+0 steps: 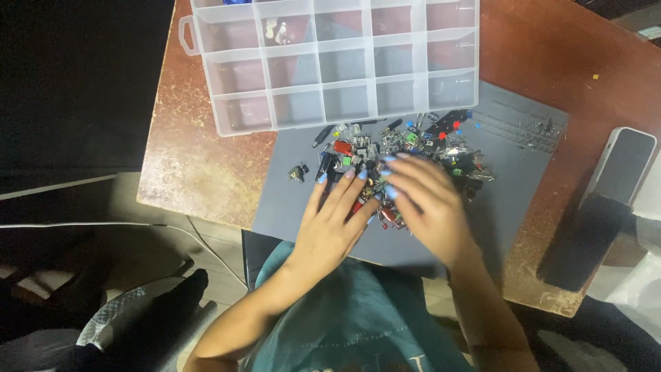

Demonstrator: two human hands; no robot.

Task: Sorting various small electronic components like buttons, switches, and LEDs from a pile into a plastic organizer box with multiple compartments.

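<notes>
A pile of small electronic parts (413,146) lies on a grey work mat (289,207) on a worn brown table (193,158). My left hand (334,224) rests flat on the near side of the pile, fingers spread, fingertips touching parts. My right hand (430,203) lies over the pile's middle, fingers pointing left and slightly blurred, covering some parts. Neither hand visibly grips anything. A clear plastic compartment box (330,58) stands just beyond the pile, most cells empty. One cell near its top left holds a couple of small pale parts (275,31).
One stray small part (298,172) lies on the mat left of the pile. A grey and black rectangular device (599,207) sits at the table's right edge. The mat's far right has moulded ridges holding tiny bits (533,127). A dark chair (144,317) stands lower left.
</notes>
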